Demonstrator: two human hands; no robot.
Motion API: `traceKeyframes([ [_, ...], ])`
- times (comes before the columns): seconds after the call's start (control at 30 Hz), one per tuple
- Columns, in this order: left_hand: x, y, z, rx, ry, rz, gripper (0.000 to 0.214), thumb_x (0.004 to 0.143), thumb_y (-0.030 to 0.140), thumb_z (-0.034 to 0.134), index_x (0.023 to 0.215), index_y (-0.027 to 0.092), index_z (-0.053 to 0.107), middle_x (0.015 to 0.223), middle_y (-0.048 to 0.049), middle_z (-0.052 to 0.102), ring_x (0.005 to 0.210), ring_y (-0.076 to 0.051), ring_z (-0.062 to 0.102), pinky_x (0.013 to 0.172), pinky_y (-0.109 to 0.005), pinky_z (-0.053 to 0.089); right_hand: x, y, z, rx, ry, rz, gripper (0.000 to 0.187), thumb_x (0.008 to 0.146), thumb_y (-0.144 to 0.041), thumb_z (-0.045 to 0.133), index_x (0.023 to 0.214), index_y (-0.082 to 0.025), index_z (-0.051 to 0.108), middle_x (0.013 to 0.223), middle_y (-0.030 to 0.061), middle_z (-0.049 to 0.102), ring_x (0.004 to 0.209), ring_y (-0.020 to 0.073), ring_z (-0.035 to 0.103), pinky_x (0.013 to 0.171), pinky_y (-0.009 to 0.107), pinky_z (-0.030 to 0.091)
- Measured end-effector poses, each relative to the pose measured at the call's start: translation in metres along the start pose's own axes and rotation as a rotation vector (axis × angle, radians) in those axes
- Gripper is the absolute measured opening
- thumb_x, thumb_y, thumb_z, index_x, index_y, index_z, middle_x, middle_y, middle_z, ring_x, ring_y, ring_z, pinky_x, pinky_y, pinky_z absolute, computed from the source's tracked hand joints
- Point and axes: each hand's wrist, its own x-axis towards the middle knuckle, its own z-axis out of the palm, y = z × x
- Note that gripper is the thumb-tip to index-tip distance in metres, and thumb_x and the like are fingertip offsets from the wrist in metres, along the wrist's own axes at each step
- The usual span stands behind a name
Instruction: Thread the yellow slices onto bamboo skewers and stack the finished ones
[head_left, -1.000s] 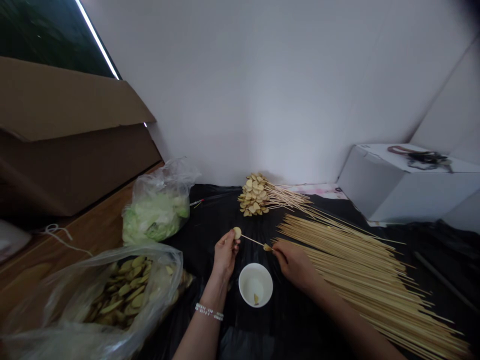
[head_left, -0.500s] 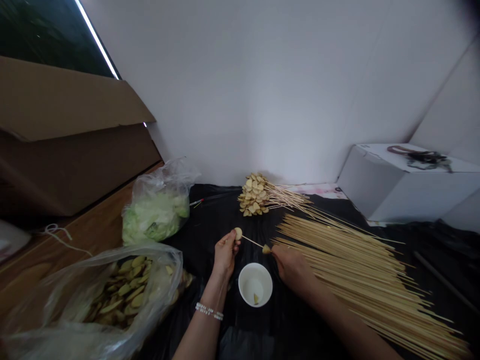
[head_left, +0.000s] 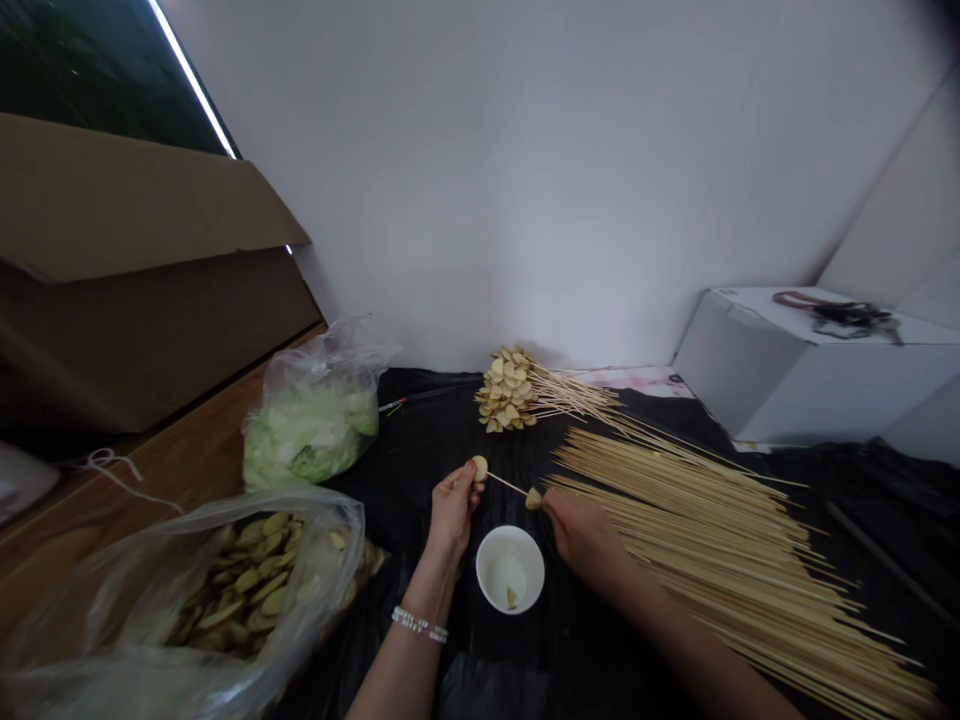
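My left hand (head_left: 452, 510) pinches a thin wooden skewer (head_left: 508, 484) just below a round pale potato slice (head_left: 480, 468) at its end. My right hand (head_left: 582, 535) grips the other end, its fingertips against a second small slice (head_left: 533, 498) threaded on the skewer. Between my hands and slightly below sits a white bowl (head_left: 510, 569) holding a little liquid and one small slice. A beaded bracelet (head_left: 419, 625) circles my left wrist.
A large pile of bare skewers (head_left: 720, 540) lies to the right on black plastic sheeting (head_left: 420, 400). Ahead lies a bundle of loaded skewers (head_left: 508, 392). At left are plastic bags of slices (head_left: 255, 580) and pale green leaves (head_left: 311, 425), plus a cardboard box (head_left: 127, 270).
My left hand and its slice have shifted slightly to the right, closing the gap along the skewer. The second slice stays at nearly the same spot by my right fingertips.
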Motion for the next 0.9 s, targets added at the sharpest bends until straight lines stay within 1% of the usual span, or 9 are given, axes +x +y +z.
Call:
traceKeyframes([
  [0.07,-0.0007,0.0002,0.0006,0.026,0.006,0.014,0.037,0.056,0.042,0.08,0.074,0.01,0.071,0.06,-0.0021,0.062,0.045,-0.003,0.043,0.04,-0.014,0.029,-0.002,0.0005,0.0029,-0.069,0.005,-0.013,0.025,0.09,-0.013,0.035,0.08,-0.019,0.057,0.076,0.006,0.063,0.069,0.0169,0.054,0.064,0.027,0.033],
  [0.13,-0.0006,0.0,0.0003,0.062,0.006,0.015,0.037,0.058,0.043,0.078,0.073,0.01,0.071,0.057,-0.001,0.06,0.042,-0.003,0.042,0.039,-0.015,0.028,-0.0023,0.0009,0.004,-0.069,-0.024,0.001,0.024,0.09,-0.013,0.035,0.08,-0.019,0.056,0.077,0.0058,0.064,0.069,0.0165,0.055,0.063,0.026,0.033],
  [0.33,-0.0006,-0.0016,-0.0009,0.096,0.005,0.021,0.038,0.058,0.044,0.078,0.074,0.01,0.071,0.056,-0.001,0.06,0.042,-0.003,0.042,0.04,-0.015,0.029,0.0027,0.0015,-0.0016,0.114,-0.129,0.077,0.022,0.09,-0.018,0.04,0.074,-0.019,0.054,0.072,0.0028,0.064,0.068,0.0146,0.056,0.061,0.024,0.033],
  [0.43,-0.0023,-0.0016,-0.0004,0.127,-0.013,0.023,0.038,0.061,0.046,0.076,0.073,0.01,0.071,0.055,-0.0007,0.059,0.041,-0.003,0.041,0.04,-0.015,0.028,0.002,0.0025,0.0008,0.069,-0.095,0.074,0.021,0.089,-0.015,0.04,0.074,-0.019,0.055,0.072,0.0035,0.063,0.067,0.015,0.056,0.061,0.024,0.032],
  [0.57,-0.003,-0.0008,0.0004,0.134,-0.016,0.041,0.038,0.06,0.046,0.076,0.072,0.011,0.071,0.057,-0.0014,0.06,0.042,-0.003,0.042,0.04,-0.016,0.028,-0.0013,0.0018,0.0071,-0.031,-0.042,0.04,0.023,0.088,-0.011,0.036,0.082,-0.019,0.057,0.078,0.0058,0.064,0.07,0.0161,0.056,0.062,0.025,0.032],
  [0.63,-0.003,-0.0002,0.0009,0.132,-0.012,0.042,0.038,0.059,0.046,0.077,0.071,0.011,0.071,0.058,-0.002,0.062,0.043,-0.004,0.044,0.04,-0.016,0.029,-0.0011,0.0003,0.0064,0.021,-0.055,0.057,0.021,0.088,-0.013,0.037,0.08,-0.019,0.056,0.076,0.0051,0.064,0.068,0.0159,0.056,0.061,0.025,0.032],
  [0.8,-0.0038,0.0015,0.002,0.137,-0.039,0.03,0.037,0.06,0.046,0.077,0.07,0.011,0.071,0.056,-0.0013,0.06,0.042,-0.003,0.042,0.04,-0.016,0.028,0.0036,-0.0025,-0.0025,0.348,-0.177,0.143,0.022,0.086,-0.02,0.044,0.065,-0.021,0.05,0.06,-0.0008,0.06,0.059,0.0135,0.053,0.056,0.023,0.034],
  [0.83,-0.0041,0.0016,0.0021,0.134,-0.043,0.029,0.036,0.06,0.046,0.077,0.07,0.011,0.071,0.056,-0.0014,0.06,0.042,-0.003,0.042,0.04,-0.016,0.028,0.004,-0.0024,-0.0027,0.376,-0.191,0.152,0.023,0.086,-0.02,0.043,0.064,-0.021,0.05,0.058,-0.0012,0.059,0.057,0.0133,0.053,0.056,0.023,0.034],
  [0.9,-0.0045,0.0013,0.0022,0.124,-0.05,0.028,0.036,0.06,0.045,0.077,0.071,0.011,0.071,0.057,-0.0016,0.06,0.043,-0.003,0.042,0.04,-0.016,0.028,0.0037,-0.0017,-0.0007,0.328,-0.14,0.149,0.023,0.087,-0.02,0.041,0.066,-0.02,0.051,0.061,0.0002,0.06,0.058,0.0137,0.053,0.057,0.023,0.034],
])
